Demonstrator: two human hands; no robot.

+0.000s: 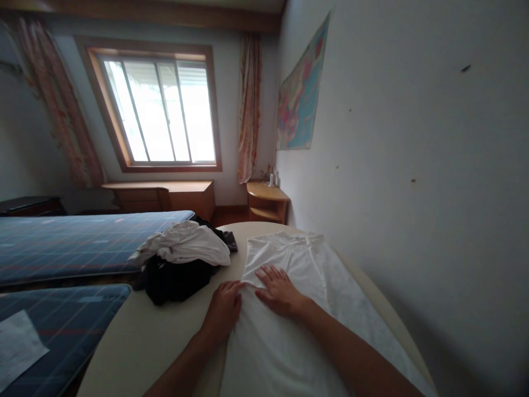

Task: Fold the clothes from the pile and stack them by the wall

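Observation:
A white garment (281, 353) lies spread out lengthwise on a round cream table (165, 342), with light wrinkles and a seam on its right side. Its exact kind is not clear. My left hand (225, 306) is at the garment's left edge, fingers bent and pinching the cloth, with a small crease running from the fingertips. My right hand (279, 292) rests palm down on the garment's upper part, fingers spread and holding nothing. Beyond the hands, the garment's narrower end reaches toward the table's far rim.
Black clothing (176, 281) and white clothing (192, 242) lie heaped at the table's left rim. Two blue plaid mattresses (82, 242) are to the left, the nearer with a paper sheet (19, 347). A white wall (392, 209) stands close on the right.

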